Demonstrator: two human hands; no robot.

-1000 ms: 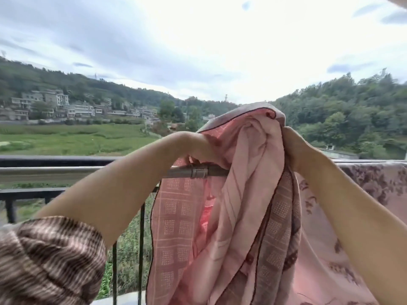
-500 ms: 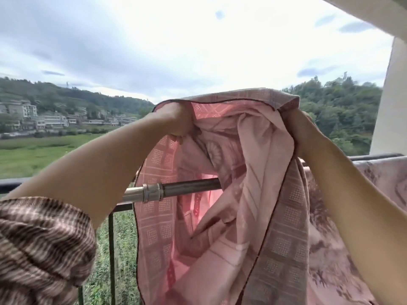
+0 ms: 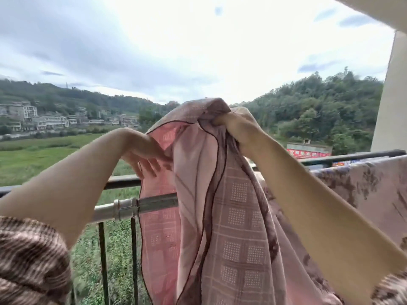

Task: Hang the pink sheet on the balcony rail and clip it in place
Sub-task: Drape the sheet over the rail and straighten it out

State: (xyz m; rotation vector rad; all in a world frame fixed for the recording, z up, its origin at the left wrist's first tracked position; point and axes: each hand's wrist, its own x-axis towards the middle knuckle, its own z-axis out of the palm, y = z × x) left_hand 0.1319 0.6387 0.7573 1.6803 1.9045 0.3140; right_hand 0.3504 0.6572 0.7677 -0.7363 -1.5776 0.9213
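The pink sheet, checked with a dark trim, hangs in a bunched fold above and in front of the balcony rail. My right hand grips its top edge, held high above the rail. My left hand is beside the sheet's left fold with fingers spread and pointing down, touching the cloth without gripping it. A silver pole runs just under the rail and passes behind the sheet. No clip is in view.
The sheet's right part, or another patterned pink cloth, lies draped over the rail at the right. A pale pillar stands at the far right. Black balusters drop below the rail, with fields and hills beyond.
My left hand has let go of the sheet's top edge and dropped lower with fingers spread. My right hand still holds the top, and the cloth has bunched towards it.
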